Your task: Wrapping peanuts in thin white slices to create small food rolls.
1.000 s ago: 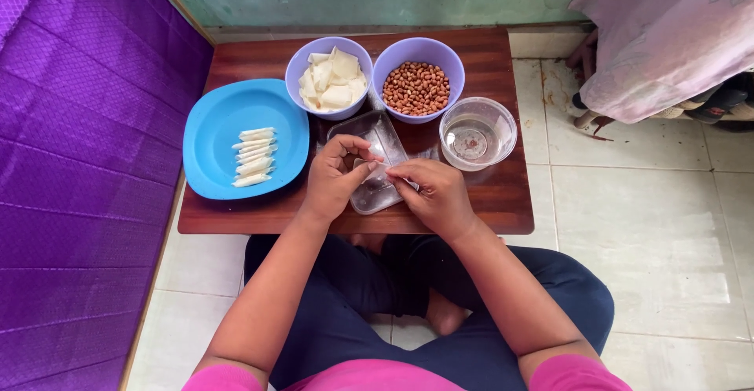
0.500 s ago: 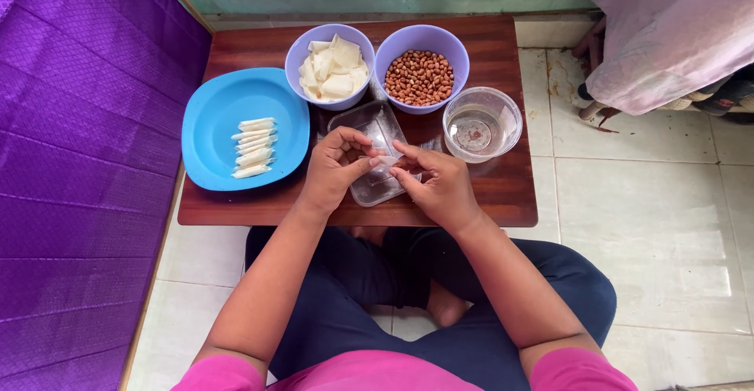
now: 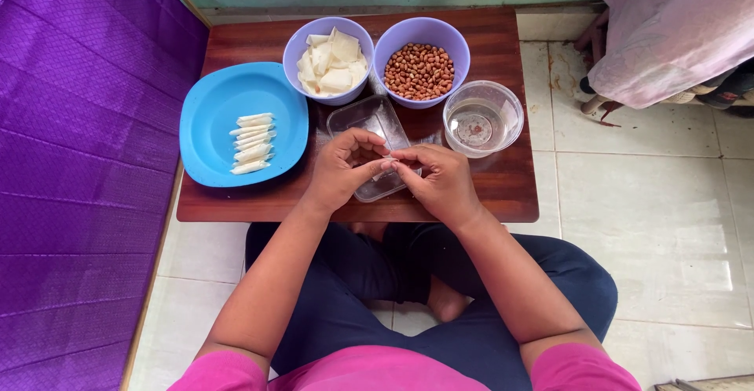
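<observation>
Roughly midway: six rolled wrappers (image 3: 251,143) on blue plate (image 3: 206,124), left hand (image 3: 342,168) and right hand (image 3: 437,180) together pinching another small wrapper piece (image 3: 384,166); wrapper bowl (image 3: 330,59) and peanuts (image 3: 421,69) remain plentiful.

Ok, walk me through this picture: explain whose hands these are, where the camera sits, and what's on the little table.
There is no machine here. A person sits cross-legged on the floor at a low wooden table, and the camera is worn on their head, looking down, so you see their own arms and hands.

The left hand and right hand meet over a clear tray and pinch a small pale wrapper between the fingertips; what is inside it is hidden.

On the table: a blue plate with a row of finished white rolls, a bowl of white wrappers, a bowl of peanuts, and a clear bowl that seems to hold water.
</observation>
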